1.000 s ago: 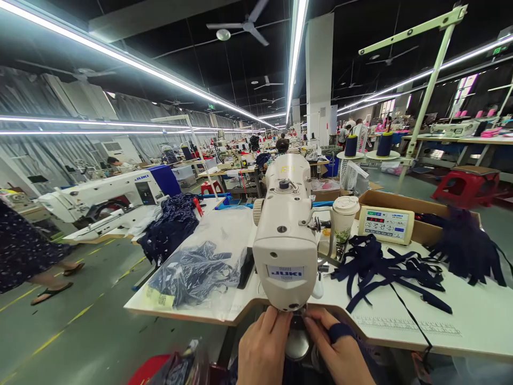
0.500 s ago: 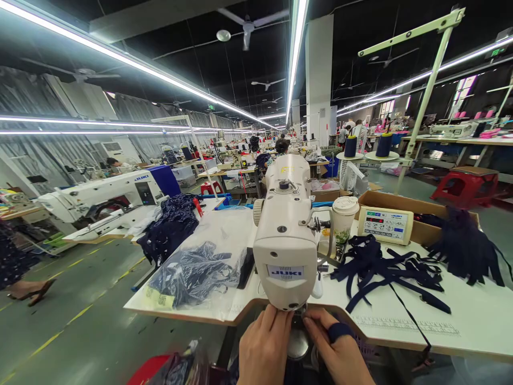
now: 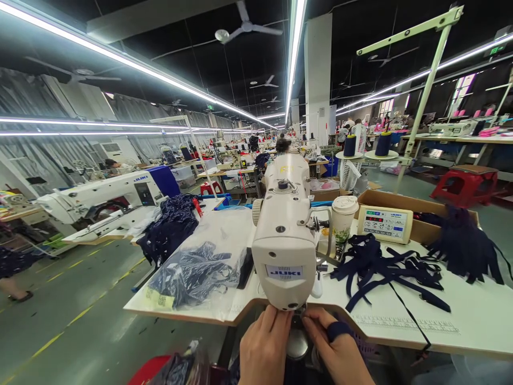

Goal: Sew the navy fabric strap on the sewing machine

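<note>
A white JUKI sewing machine (image 3: 284, 251) stands straight in front of me, its head end over my hands. My left hand (image 3: 264, 345) has its fingers bent together under the head, left of the needle area. On the other side, my right hand (image 3: 334, 347) pinches thumb and forefinger close to the presser foot. What the fingertips hold is hidden by the machine head and the hands. A navy band (image 3: 339, 330) wraps a finger of my right hand. Between the hands shows a round metal plate (image 3: 297, 343), with dark fabric lower down.
Navy strips (image 3: 380, 267) lie on the right tabletop beside a control panel (image 3: 385, 223) and a lidded cup (image 3: 344, 211). On the left lies a clear plastic bag (image 3: 196, 267) with dark fabric inside. A red stool (image 3: 465, 184) stands at far right.
Both hands stay in nearly the same place under the machine head. At the far left, a passing person's leg and foot have shifted left. The view has tilted very slightly.
</note>
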`<state>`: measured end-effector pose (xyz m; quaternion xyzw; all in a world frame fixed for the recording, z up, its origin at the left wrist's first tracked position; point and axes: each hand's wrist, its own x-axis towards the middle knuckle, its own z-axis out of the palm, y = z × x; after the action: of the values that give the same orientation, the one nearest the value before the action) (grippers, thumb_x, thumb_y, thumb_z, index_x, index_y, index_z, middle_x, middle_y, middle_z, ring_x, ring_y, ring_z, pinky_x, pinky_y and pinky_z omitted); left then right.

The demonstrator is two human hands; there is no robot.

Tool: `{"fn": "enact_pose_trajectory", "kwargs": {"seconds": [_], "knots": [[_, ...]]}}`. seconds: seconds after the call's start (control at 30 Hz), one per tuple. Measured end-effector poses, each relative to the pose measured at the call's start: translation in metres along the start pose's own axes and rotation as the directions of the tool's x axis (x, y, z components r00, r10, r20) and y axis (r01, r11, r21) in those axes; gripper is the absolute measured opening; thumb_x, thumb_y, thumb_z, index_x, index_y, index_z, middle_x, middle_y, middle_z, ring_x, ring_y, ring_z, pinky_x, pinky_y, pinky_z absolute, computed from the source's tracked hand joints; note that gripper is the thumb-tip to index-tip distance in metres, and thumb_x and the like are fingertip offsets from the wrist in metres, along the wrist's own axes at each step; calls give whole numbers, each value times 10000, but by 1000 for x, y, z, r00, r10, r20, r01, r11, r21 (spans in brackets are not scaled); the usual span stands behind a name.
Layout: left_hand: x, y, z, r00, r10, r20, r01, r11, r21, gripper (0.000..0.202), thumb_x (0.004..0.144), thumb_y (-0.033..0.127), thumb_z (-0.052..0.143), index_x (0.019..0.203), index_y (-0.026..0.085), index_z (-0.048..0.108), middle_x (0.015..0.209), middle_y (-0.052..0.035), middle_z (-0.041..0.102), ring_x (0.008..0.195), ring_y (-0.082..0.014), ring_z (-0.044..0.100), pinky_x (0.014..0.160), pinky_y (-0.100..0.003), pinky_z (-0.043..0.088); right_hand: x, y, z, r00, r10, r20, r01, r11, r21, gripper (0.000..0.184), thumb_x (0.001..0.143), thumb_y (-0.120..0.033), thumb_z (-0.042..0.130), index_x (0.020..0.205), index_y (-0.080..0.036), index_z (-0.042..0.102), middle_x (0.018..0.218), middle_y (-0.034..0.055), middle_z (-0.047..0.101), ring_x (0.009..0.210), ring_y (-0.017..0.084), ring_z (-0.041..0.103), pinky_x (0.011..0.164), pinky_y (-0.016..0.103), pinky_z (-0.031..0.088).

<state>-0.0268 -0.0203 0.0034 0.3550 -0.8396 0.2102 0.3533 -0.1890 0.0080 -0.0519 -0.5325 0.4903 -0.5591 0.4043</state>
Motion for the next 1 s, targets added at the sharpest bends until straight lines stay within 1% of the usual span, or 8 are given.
{"fn": "enact_pose_trajectory", "kwargs": {"seconds": [0.2,0.37,0.47,0.6,0.7,0.87,0.93,1.0], "knots": [[3,2,-3,1000,5,-21,-5,999,35,226,1026,216,394,1027,209,620,915,-50,688,701,-150,661,569,-235,480,2,-4,2,1000,24,-14,-24,1000,5,461,932,-593,487,1089,-197,662,992,95,714,952,244,672,859,304,521],[2,0,-1,996,20,-91,-13,997,72,251,1034,244,386,1021,215,635,972,-61,703,739,-155,679,576,-243,487,9,-12,1,999,16,41,-14,998,-53,496,959,-559,436,1255,-199,604,1238,126,670,1180,251,607,951,302,506],[-1,0,1,995,2,-96,4,998,66,255,1031,230,392,1000,223,645,980,-51,705,753,-155,681,591,-252,489,11,-15,4,999,27,16,-26,997,-75,498,952,-543,428,1270,-202,604,1263,116,666,1242,267,568,976,333,501],[-3,1,3,994,-17,-106,23,998,51,248,1027,225,409,1001,230,656,1003,-44,706,771,-158,680,611,-258,490,15,-13,10,1000,24,-9,-24,996,-81,465,932,-516,431,1197,-199,643,1200,113,694,1141,287,625,986,402,480],[-2,1,3,995,-44,-86,48,998,39,273,1032,229,394,988,238,664,992,-39,706,761,-151,675,609,-255,480,20,-9,12,998,38,-40,-41,995,-86,443,896,-529,466,1098,-198,680,1077,115,719,1025,297,659,926,415,495],[-2,1,4,995,-32,-94,36,999,34,259,1031,239,397,1009,235,656,1007,-48,713,748,-157,682,585,-247,484,24,-11,13,997,33,-68,-41,993,-115,394,855,-495,495,991,-187,700,908,103,714,863,282,670,801,373,507],[-4,-1,4,997,-21,-74,23,999,31,246,1028,244,407,1033,225,652,1016,-63,713,680,-148,674,552,-243,483,21,-14,13,998,4,-57,-7,999,-54,365,855,-476,519,995,-190,697,925,89,702,866,256,655,808,338,500],[-8,-3,2,998,8,-61,-5,999,35,238,1025,241,417,1083,188,642,1038,-102,711,618,-133,663,531,-232,484,15,-16,12,998,-16,-63,16,1000,6,311,878,-461,529,944,-199,683,812,42,652,757,203,614,723,281,486]]}}
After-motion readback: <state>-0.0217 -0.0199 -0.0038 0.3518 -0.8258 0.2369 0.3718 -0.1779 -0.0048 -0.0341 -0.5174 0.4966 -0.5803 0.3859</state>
